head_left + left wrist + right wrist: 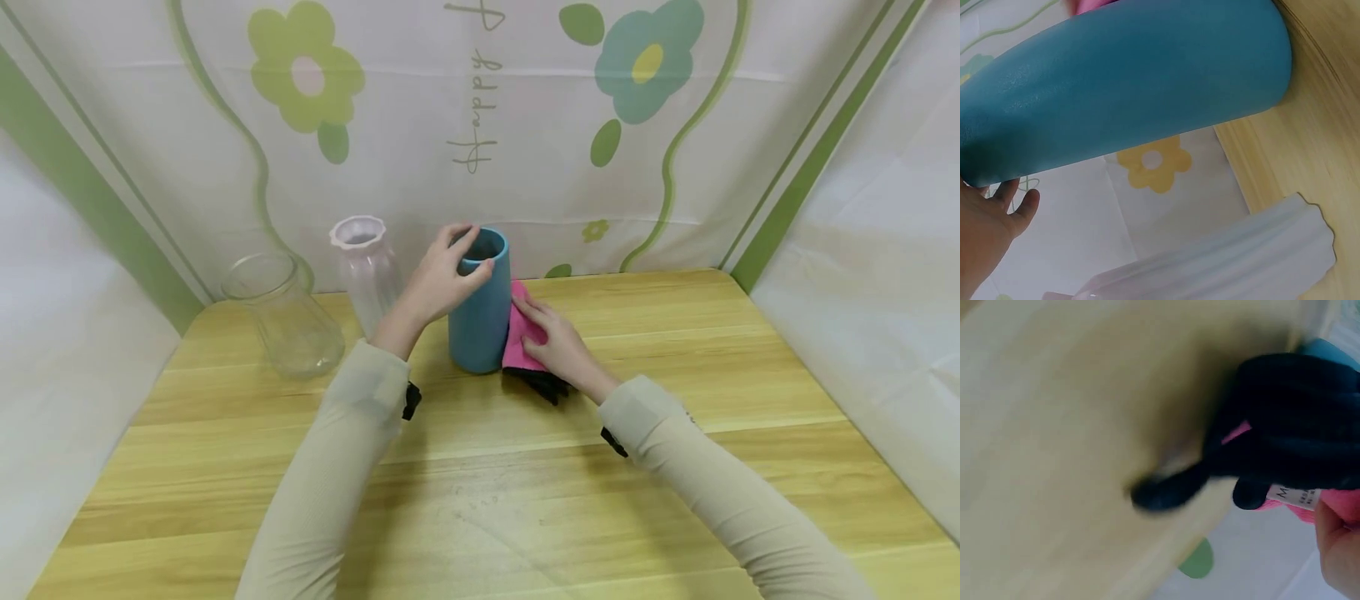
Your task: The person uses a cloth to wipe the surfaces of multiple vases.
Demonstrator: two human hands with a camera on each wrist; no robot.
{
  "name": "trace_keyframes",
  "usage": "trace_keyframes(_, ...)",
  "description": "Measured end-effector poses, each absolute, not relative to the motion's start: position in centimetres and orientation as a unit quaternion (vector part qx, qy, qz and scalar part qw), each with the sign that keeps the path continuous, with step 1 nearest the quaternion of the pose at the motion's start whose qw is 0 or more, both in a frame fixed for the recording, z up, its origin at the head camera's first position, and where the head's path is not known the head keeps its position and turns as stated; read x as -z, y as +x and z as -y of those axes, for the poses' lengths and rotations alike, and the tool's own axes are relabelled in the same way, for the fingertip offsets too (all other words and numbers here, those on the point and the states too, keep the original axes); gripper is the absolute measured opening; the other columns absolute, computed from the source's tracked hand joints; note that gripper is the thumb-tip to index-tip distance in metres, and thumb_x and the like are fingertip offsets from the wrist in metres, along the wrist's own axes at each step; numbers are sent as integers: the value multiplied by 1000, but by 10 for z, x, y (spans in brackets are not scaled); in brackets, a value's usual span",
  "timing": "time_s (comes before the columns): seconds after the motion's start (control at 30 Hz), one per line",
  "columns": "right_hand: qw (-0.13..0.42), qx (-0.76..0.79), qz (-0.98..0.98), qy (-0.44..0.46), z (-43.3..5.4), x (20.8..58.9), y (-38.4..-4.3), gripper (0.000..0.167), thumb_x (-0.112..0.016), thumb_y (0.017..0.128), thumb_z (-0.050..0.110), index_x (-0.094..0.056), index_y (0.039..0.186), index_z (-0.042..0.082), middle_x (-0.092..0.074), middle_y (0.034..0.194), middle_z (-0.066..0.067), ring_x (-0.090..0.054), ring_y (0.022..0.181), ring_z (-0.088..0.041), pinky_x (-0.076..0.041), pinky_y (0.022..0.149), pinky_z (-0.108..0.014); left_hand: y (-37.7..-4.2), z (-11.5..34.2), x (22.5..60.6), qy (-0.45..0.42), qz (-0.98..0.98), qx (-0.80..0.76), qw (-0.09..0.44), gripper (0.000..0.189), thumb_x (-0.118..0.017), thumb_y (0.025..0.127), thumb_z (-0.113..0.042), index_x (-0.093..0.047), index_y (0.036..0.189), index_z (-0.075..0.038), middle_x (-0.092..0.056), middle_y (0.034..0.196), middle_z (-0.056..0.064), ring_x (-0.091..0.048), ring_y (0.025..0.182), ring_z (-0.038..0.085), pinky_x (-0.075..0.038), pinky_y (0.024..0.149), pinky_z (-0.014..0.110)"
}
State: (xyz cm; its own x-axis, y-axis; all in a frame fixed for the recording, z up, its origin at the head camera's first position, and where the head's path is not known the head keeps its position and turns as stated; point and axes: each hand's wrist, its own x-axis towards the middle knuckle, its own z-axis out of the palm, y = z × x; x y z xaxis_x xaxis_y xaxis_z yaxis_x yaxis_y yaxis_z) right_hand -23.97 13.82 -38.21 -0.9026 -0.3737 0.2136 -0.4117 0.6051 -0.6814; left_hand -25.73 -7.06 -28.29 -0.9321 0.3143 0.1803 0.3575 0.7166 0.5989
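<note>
A tall blue vase (480, 329) stands upright on the wooden table. My left hand (442, 279) holds it at the rim, with the thumb on the near side and the fingers at the far side. In the left wrist view, the vase's smooth wall (1147, 75) fills the top, and the left hand (988, 228) shows at its upper end. My right hand (558, 337) grips a pink and black glove (525, 337) against the vase's right side. Up close in the right wrist view, black fingers and a white label (1294, 496) show on the glove; the right hand (1341, 550) is partly cut off.
Left of the blue vase stands a pale pink vase with a scalloped rim (367, 275), partly behind my left wrist. A clear glass vase (292, 329) is farther left. Behind the table (480, 508) hangs a white flowered curtain (420, 100).
</note>
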Motion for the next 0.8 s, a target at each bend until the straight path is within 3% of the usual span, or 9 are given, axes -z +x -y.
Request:
trace_keyframes(0.17, -3, -383, 902, 199, -139, 390, -238, 65, -59, 88, 5, -38, 148, 16, -32, 154, -19, -32, 141, -41, -33, 111, -55, -256, 70, 283, -178, 927, 328, 37, 71, -47, 94, -51, -27, 152, -15, -17, 158, 8, -23, 145, 30, -31, 113, 52)
trace_keyframes(0.33, 3, -405, 895, 189, -138, 384, -239, 66, -59, 86, 4, -38, 147, 18, -31, 155, -14, -30, 142, -37, -35, 111, -52, -256, 70, 282, -180, 929, 322, 43, 69, -47, 95, -49, -28, 151, -14, -21, 155, 9, -23, 143, 30, -30, 113, 51)
trace_keyframes(0.43, 21, -418, 888, 191, -137, 375, -240, 65, -59, 86, 5, -39, 147, 18, -33, 155, -14, -31, 143, -34, -33, 112, -50, -256, 72, 282, -177, 929, 322, 41, 70, -48, 94, -49, -29, 151, -12, -24, 155, 9, -26, 142, 30, -31, 114, 50)
trace_keyframes(0.63, 78, -447, 867, 207, -132, 349, -244, 63, -59, 87, 4, -40, 146, 15, -39, 151, -14, -42, 134, -30, -42, 106, -45, -257, 73, 278, -175, 931, 318, 32, 71, -49, 93, -48, -29, 151, -14, -26, 156, 7, -28, 143, 30, -30, 115, 48)
trace_keyframes(0.8, 139, -467, 842, 232, -130, 332, -245, 60, -60, 87, 0, -44, 144, 11, -41, 150, -13, -40, 138, -29, -41, 108, -45, -260, 71, 278, -183, 931, 316, 31, 69, -48, 92, -46, -29, 151, -14, -27, 156, 6, -29, 143, 29, -30, 115, 48)
